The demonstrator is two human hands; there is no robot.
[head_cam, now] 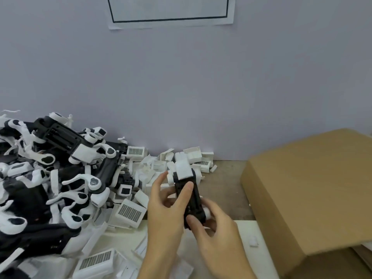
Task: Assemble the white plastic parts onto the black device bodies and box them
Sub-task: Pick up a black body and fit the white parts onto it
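I hold one black device body (192, 200) upright above the table, a white plastic part (182, 169) seated on its top end. My left hand (165, 206) grips the body's upper half, thumb across its front. My right hand (213, 224) grips the lower end from the right, fingers curled round it. A heap of black device bodies with white arms (50, 178) fills the left of the table. Loose white plastic parts (130, 213), some with grilles, lie around and behind my hands.
A large cardboard box (314, 190) with its flap shut stands at the right, close to my right hand. A grey wall (181, 87) rises right behind the table, with a paper sheet (171, 19) taped to it. Bare tabletop (223, 184) shows between parts and box.
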